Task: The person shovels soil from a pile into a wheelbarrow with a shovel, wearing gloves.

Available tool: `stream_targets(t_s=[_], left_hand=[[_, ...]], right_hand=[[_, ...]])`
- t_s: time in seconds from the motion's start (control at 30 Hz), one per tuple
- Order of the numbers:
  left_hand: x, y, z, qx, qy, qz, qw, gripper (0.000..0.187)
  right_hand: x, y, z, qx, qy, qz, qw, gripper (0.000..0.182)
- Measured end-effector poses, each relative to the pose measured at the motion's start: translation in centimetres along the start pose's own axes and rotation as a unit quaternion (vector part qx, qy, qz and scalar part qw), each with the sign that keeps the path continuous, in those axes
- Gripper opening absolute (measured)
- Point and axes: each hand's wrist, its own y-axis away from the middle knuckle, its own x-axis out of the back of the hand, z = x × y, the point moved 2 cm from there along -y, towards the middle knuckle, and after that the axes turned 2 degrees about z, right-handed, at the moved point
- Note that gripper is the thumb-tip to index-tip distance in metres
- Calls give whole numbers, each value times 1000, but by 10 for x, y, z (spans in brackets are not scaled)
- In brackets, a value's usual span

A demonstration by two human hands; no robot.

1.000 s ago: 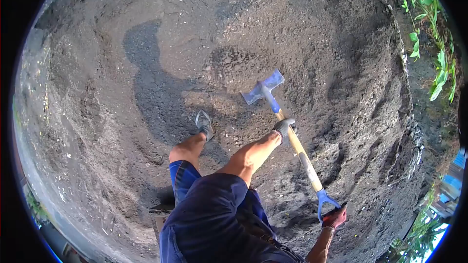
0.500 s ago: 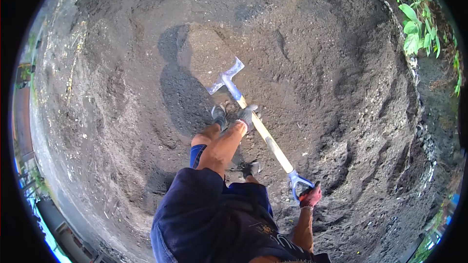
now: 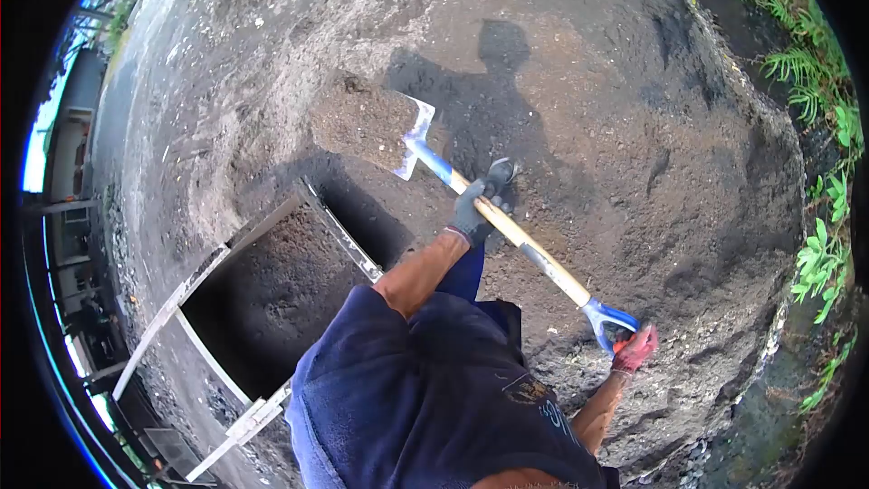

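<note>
A shovel (image 3: 534, 258) with a wooden shaft and blue fittings lies diagonally across the view, its blade at the upper left and its handle at the lower right. Dark soil (image 3: 362, 122) is heaped on the blade and hides most of it. My left hand (image 3: 480, 204), in a dark grey glove, is wrapped round the shaft just below the blue socket. In a red glove, my right hand (image 3: 635, 348) is closed on the blue D-shaped handle.
A box-like wheelbarrow or cart (image 3: 186, 290) with light edges and soil inside stands at the lower left. Uneven dark ground (image 3: 634, 172) surrounds me. Green plants (image 3: 824, 258) line the right edge. A building (image 3: 72, 154) shows at the far left.
The view has turned, bringing the soil-filled box into sight at the left. The blade, half hidden by soil before or bare at its edge, now carries a visible heap. Both hands keep hold.
</note>
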Motion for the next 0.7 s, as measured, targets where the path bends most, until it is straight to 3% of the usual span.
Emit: stream_targets(t_s=[0.03,0.07,0.1,0.17,0.23,0.3,0.37,0.4,0.43,0.5,0.53,0.57,0.6,0.63,0.67,0.7], left_hand=[[14,27,25,-35,34,33,998,13],[30,51,54,-90,41,-2,995,13],[29,87,84,-141,55,65,986,14],[64,132,143,-217,112,-15,970,18],[50,174,178,-280,176,-121,936,25],[51,179,199,-306,171,-157,924,29],[39,162,195,-268,163,-153,937,29],[23,153,181,-267,146,-120,945,29],[15,133,167,-234,126,-103,959,29],[-10,97,118,-138,91,-63,984,24],[-23,85,86,-76,71,-57,993,17],[-27,64,53,-59,36,-101,993,15],[-20,45,18,0,-11,-74,997,15],[-5,31,-21,77,-80,54,992,15],[4,27,-60,90,-177,113,974,17],[27,24,-102,163,-195,70,965,22]], right_hand=[[-17,-10,0,92,22,-39,995,42],[-42,0,-34,55,38,-105,992,39],[-75,18,-79,45,7,-161,986,31],[-127,50,-143,319,58,-217,921,26],[-147,79,-183,367,72,-271,887,33],[-156,93,-188,419,80,-314,848,39],[-147,88,-174,295,4,-266,917,37],[-140,89,-180,318,51,-226,919,37],[-124,81,-160,316,51,-227,920,37],[-66,46,-71,166,89,-128,974,32],[-37,49,-33,347,205,-6,915,34],[-4,65,-7,263,200,60,942,35],[28,81,20,176,184,122,959,36],[58,114,44,-168,5,132,977,37],[86,155,69,-161,9,237,958,37],[109,201,87,-153,18,347,925,38]])
